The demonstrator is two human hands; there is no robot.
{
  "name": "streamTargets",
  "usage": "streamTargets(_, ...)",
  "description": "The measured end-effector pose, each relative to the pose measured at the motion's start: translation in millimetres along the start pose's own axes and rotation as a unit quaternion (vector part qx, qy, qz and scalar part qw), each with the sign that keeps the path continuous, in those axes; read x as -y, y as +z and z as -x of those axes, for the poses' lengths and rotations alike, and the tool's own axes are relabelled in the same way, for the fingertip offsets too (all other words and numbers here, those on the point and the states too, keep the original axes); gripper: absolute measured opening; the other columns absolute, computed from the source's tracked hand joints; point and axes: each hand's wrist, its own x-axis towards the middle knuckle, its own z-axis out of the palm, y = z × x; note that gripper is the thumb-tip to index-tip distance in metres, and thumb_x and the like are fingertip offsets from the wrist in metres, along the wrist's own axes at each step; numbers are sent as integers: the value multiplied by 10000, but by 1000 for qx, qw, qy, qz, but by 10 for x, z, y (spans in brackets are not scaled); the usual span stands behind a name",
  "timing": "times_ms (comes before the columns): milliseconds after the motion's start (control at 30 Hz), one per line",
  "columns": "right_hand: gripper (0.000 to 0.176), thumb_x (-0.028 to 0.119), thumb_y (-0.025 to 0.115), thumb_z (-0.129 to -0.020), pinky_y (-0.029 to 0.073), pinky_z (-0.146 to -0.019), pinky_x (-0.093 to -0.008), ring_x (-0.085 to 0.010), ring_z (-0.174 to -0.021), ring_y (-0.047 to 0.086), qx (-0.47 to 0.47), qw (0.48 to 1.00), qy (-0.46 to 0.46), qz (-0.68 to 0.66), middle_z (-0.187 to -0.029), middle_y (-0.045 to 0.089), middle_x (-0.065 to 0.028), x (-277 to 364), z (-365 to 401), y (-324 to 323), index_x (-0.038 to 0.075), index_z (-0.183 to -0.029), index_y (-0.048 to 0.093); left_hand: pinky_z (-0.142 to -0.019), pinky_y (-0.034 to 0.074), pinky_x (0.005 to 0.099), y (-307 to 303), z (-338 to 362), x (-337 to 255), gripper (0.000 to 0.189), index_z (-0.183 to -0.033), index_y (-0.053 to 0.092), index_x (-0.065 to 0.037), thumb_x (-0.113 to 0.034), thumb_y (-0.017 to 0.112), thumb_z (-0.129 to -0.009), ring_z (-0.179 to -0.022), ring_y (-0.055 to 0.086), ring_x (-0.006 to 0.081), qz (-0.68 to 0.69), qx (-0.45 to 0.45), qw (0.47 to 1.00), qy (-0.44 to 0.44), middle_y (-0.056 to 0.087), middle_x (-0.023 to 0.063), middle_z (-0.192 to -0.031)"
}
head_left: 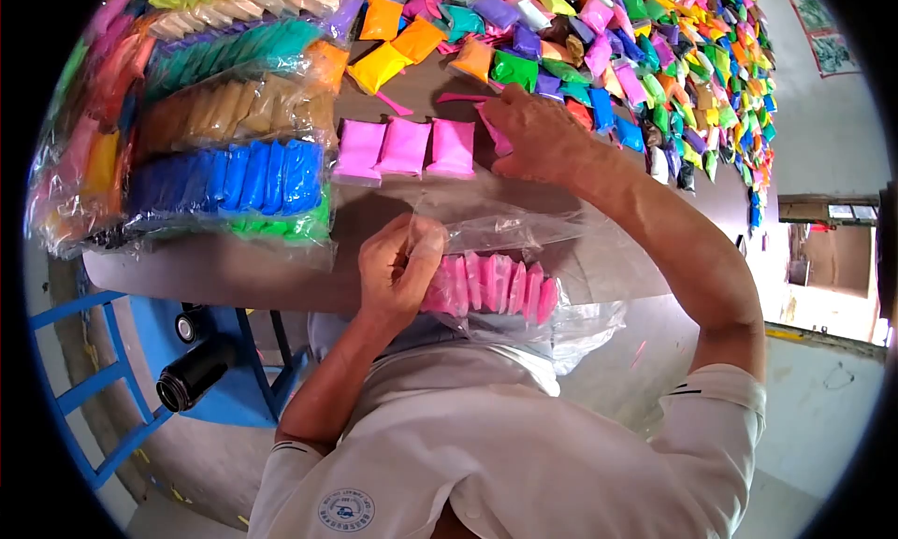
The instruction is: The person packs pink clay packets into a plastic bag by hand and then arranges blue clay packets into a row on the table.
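My left hand [402, 263] is closed on the edge of a clear plastic bag [505, 230] at the table's front edge. Inside the bag, several pink packets [496, 285] stand in a row. Farther up, my right hand [538, 132] has its fingers on a pink packet [494, 128], which is partly hidden beneath them. Left of that hand, three pink packets [405, 147] lie side by side on the table.
Clear bags of blue [271, 176], brown [234, 111] and teal [229, 60] packets are stacked at the left. A heap of mixed-colour packets [655, 62] covers the back right. A black bottle [192, 375] stands on a blue stool [224, 389] below.
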Motion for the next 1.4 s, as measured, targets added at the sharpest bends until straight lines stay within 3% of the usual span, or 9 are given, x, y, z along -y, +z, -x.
streamTargets(133,648,240,763,-708,490,-945,-462,-407,-1102,592,-64,998,-7,3,-1294,530,-224,-78,-26,121,32,-1272,519,-552,356,220,14,14,-31,129,-866,637,44,-44,579,-941,-664,456,41,3,-12,1000,-2,544,18,-797)
streamTargets(433,625,186,751,-677,513,-876,-460,-371,-1033,631,28,999,-20,-3,-1094,640,-186,-177,-114,14,33,-1231,506,-553,356,222,-6,0,-18,158,-847,627,50,-62,581,-948,-663,451,44,7,3,1000,10,551,17,-804)
streamTargets(633,635,203,748,-681,513,-861,-439,-358,-1007,638,-59,980,-55,-180,-1070,644,-182,-49,-108,-146,25,-1243,511,-673,422,266,-47,6,-31,221,-877,652,29,-147,543,-956,-734,535,120,-31,15,999,-25,620,48,-821)
streamTargets(733,662,226,767,-688,510,-860,-432,-359,-1016,633,-41,976,-116,-183,-1091,634,-192,102,-131,-140,33,-1264,502,-556,348,235,-6,0,-29,183,-834,614,37,-89,578,-961,-661,429,49,16,-4,1000,-16,517,14,-772)
streamTargets(1067,583,210,709,-704,508,-914,-448,-389,-1078,610,-28,988,-148,-29,-1174,625,-204,78,-223,63,18,-1233,556,-599,394,230,-17,16,-36,166,-848,627,24,-97,584,-952,-703,492,63,-18,-5,1000,-7,567,27,-794)
streamTargets(1300,453,223,708,-764,506,-810,-305,-161,-887,629,-244,912,-74,-321,-973,674,-103,-56,712,-752,4,-1153,631,-703,455,252,8,58,81,216,-889,650,17,-146,553,-993,-766,572,99,2,-17,1000,-24,647,40,-821)
streamTargets(1333,536,161,691,-812,490,-913,-317,-166,-1105,595,-256,899,-5,-356,-1186,646,-92,40,1018,-805,27,-1317,573,-706,455,252,20,52,55,219,-890,652,16,-151,554,-993,-766,572,99,5,-18,1000,-23,647,38,-816)
streamTargets(1367,416,181,704,-766,496,-785,-278,-126,-880,604,-283,896,-73,-335,-949,650,-89,81,1202,-857,-13,-1126,629,-708,455,252,20,48,33,221,-892,653,15,-155,556,-994,-767,573,99,6,-19,1000,-22,648,37,-811)
streamTargets(1400,502,212,706,-785,485,-859,-311,-164,-986,593,-242,890,-49,-382,-1060,627,-109,159,1403,-827,-28,-1206,574,-708,453,250,3,44,24,236,-890,652,13,-174,554,-994,-767,572,98,-15,-11,999,-29,648,39,-812)
